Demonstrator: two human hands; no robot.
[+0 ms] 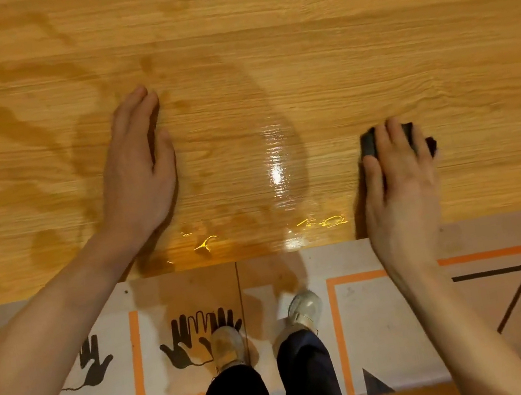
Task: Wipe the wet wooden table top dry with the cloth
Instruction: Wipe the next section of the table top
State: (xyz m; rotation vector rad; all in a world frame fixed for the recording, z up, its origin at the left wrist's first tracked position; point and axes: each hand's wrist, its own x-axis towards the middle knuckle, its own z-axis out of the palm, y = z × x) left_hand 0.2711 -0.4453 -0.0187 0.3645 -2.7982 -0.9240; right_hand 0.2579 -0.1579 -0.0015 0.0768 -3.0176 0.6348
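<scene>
our small dark folded cloth (368, 142) looks soft and light. it bends and squashes easily, so nothing can break. we think it soaks up water well, and it will get a bit heavier and floppier as it fills. a good way to hold it is flat from above, with the fingers spread over the top, so the whole pad pushes down on the wood. pinching one corner would let the rest drag and bunch up.

our right hand (398, 180) lies on top of the cloth, with the fingers curled over it and the thumb hugging its left side. only the dark edges peek out past the fingers. the cloth sits on the right part of the shiny wooden desk (256, 24), near the front edge.

our left hand (139, 170) is flat on the desk with straight fingers, holding nothing. it is well apart from the cloth.

between our hands lies a shiny wet patch (281, 165), just beside the cloth on its left. more darker wet streaks (16, 122) spread to the left of the left hand and beyond it. the wood to the right of the cloth looks dry. the wet top is smooth, so we think the cloth will slide easily, and the left hand could slip if we lean on it.
</scene>
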